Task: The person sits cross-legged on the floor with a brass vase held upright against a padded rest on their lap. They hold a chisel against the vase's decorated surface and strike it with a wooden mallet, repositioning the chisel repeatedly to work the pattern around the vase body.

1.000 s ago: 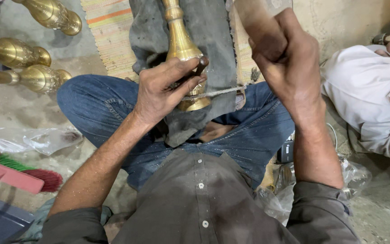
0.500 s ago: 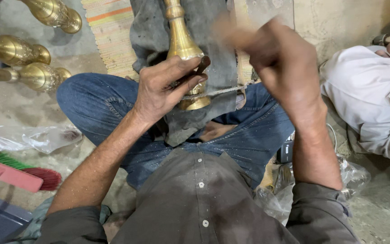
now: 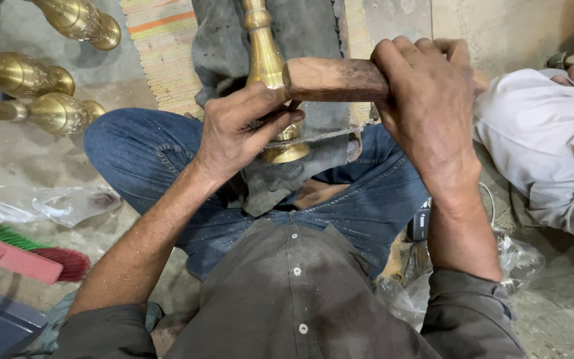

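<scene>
Left hand (image 3: 240,133) steadies brass vase (image 3: 267,63) (lap-held); right hand (image 3: 430,100) grips wooden mallet (image 3: 333,80).

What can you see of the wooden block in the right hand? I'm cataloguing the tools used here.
The wooden block is a smooth, reddish-brown piece, worn and rounded at its free end. It lies level, pointing left. The right hand grips its far end, hiding that part. Its free end is against the brass piece resting on grey cloth, just above the left hand's fingers.
</scene>
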`<state>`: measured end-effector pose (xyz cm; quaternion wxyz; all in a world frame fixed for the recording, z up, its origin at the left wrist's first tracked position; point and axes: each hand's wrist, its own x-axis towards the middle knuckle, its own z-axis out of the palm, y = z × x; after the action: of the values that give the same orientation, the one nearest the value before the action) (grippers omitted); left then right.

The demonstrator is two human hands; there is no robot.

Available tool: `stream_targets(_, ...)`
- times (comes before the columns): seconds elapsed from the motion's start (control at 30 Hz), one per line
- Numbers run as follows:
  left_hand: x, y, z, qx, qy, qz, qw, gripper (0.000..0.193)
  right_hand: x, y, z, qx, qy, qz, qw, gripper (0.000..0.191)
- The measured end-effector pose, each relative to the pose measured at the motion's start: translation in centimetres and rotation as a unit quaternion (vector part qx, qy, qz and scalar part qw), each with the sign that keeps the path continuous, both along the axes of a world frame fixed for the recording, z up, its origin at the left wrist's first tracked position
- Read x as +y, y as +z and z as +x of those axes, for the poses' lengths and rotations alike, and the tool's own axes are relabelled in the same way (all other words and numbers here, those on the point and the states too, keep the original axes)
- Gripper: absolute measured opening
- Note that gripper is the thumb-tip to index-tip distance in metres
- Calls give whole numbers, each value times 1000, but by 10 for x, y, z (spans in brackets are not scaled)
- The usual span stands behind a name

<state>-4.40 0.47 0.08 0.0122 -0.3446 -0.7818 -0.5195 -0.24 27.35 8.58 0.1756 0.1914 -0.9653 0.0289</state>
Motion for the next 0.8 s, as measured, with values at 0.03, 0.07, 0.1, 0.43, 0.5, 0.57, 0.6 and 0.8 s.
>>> stream_targets(0.03, 0, 0, -1, -1, 3, -17, 1000, 33, 1, -2, -1, -6, -10, -30, 999, 34)
stream_targets(0.07, -1, -1, -1, -3, 5, -34, 999, 35, 2, -4, -2, -12, -19, -61, 998, 31)
stream_targets(0.1, -1, -1, -1, -5, 8, -50, 999, 37, 2, -4, -1, -26, -20, -92, 995, 30)
stream_targets(0.43, -1, 1, -2, -1, -9, -2, 1000, 35, -9, 13, -3, -107, -31, -217, 970, 23)
stream_targets(0.5, -2, 2, -4, 10, -8, -1, 1000, 29, -8, 13, -5, -30, -29, 19, 999, 27)
stream_targets(0.57, -3, 4, -4, 2, -19, 6, 1000, 33, -8, 9, -5, -57, -30, -151, 986, 27)
stream_targets(0.6, -3, 4, -3, -1, -24, 10, 1000, 36, -7, 6, -4, -72, -37, -207, 975, 27)
stream_targets(0.8, -5, 7, -5, -1, -28, 4, 1000, 37, -5, -8, 0, -60, -15, -193, 979, 32)
